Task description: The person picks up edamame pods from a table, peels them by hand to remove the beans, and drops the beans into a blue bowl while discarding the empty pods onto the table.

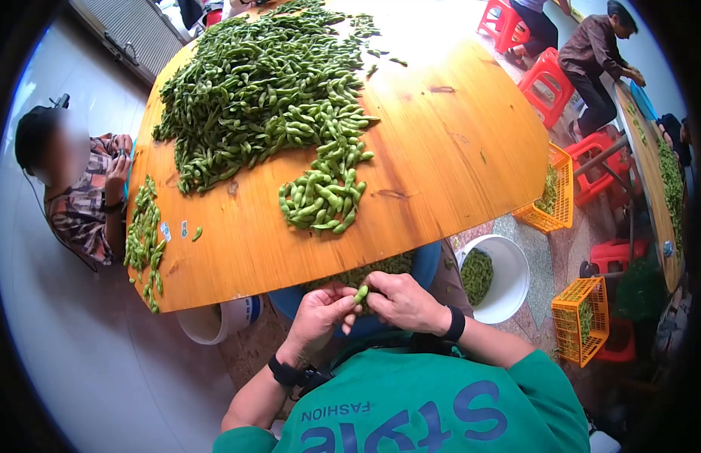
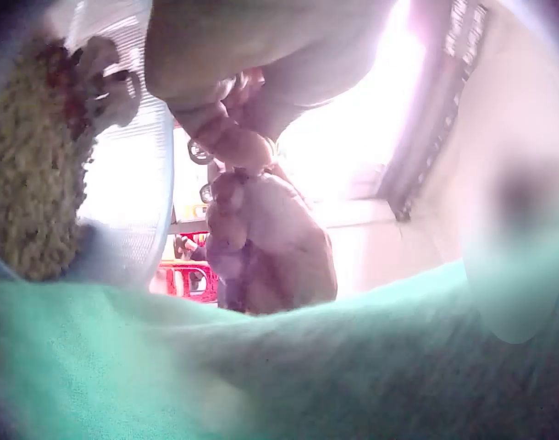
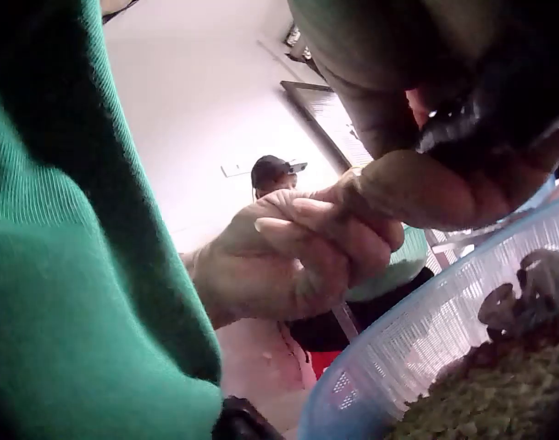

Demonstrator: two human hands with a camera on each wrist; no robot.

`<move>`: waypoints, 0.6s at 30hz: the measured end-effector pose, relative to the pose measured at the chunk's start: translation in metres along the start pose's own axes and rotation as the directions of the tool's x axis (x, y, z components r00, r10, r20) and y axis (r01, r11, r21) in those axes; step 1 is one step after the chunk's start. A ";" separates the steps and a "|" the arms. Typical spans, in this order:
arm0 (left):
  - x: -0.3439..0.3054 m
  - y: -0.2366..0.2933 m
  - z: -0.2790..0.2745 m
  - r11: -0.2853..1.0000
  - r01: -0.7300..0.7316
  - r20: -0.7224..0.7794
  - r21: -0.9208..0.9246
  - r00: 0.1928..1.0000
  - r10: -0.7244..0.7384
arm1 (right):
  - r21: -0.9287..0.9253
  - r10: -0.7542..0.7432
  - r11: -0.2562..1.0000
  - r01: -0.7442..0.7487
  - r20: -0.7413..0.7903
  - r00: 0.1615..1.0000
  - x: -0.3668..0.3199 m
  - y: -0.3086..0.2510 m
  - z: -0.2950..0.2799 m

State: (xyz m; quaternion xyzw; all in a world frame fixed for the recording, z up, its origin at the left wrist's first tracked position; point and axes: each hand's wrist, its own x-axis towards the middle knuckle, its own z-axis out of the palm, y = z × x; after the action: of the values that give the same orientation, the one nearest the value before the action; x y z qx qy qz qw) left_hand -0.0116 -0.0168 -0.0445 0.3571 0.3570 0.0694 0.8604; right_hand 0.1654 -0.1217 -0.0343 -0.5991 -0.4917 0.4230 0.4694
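Observation:
A green pod (image 1: 361, 294) is pinched between the two hands over a blue basket (image 1: 288, 300), just below the table's near edge. The left hand (image 1: 321, 315) holds it from the left with thumb and fingers, and the right hand (image 1: 405, 303) pinches it from the right. In the left wrist view the left hand (image 2: 270, 55) and right hand (image 2: 270, 243) meet at the fingertips. The right wrist view has the right hand (image 3: 426, 174) meeting the left hand (image 3: 302, 257) beside the basket rim (image 3: 353, 367); the pod cannot be made out there.
A large pod heap (image 1: 252, 90) covers the wooden table's (image 1: 441, 151) far left, with a small pile (image 1: 322, 200) nearer. A seated person (image 1: 78, 189) is at left. White buckets (image 1: 509, 279), orange crates (image 1: 580, 321) and red stools (image 1: 546, 87) stand at right.

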 end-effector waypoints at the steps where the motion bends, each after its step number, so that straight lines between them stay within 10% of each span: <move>1: 0.000 -0.001 0.006 0.992 -0.056 -0.024 0.113 0.998 0.059 | 0.065 0.164 0.984 -0.168 0.068 0.984 0.001 -0.003 -0.003; 2: -0.002 -0.004 0.012 0.933 -0.177 -0.021 0.314 0.981 0.193 | 0.117 0.317 0.935 -0.334 0.144 0.937 0.001 -0.004 -0.005; 4: 0.001 -0.009 0.012 0.418 -0.493 0.196 0.763 0.793 0.577 | 0.139 0.300 0.938 -0.316 0.127 0.945 0.001 -0.002 -0.003; 7: 0.006 -0.011 0.010 0.076 -0.531 0.343 0.844 0.642 0.686 | 0.117 0.314 0.938 -0.328 0.120 0.942 0.002 0.005 0.000; 8: 0.005 -0.010 0.011 0.077 -0.530 0.340 0.844 0.641 0.688 | 0.031 0.219 0.975 -0.222 0.078 0.973 0.002 0.012 0.002; 10: 0.001 -0.009 0.012 0.719 -0.211 -0.057 0.663 0.942 0.330 | -0.058 0.118 0.992 -0.115 0.046 0.992 0.001 0.021 0.002; 11: 0.002 -0.010 0.009 0.719 -0.211 -0.058 0.662 0.942 0.330 | -0.084 0.072 0.994 -0.067 0.060 0.996 0.001 0.024 0.002; 13: 0.007 -0.012 0.001 0.985 -0.109 -0.056 0.132 0.992 0.117 | -0.110 0.025 0.994 -0.016 0.075 0.997 0.001 0.025 0.000; 18: 0.008 -0.010 0.000 0.996 -0.033 -0.060 0.082 0.997 0.038 | -0.019 0.222 0.975 -0.222 0.168 0.961 0.003 0.022 -0.006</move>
State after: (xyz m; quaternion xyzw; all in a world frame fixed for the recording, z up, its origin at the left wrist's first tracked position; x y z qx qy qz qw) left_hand -0.0071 -0.0208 -0.0555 0.3957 0.3793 0.0811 0.8325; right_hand 0.1764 -0.1209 -0.0549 -0.6124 -0.4596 0.5221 0.3757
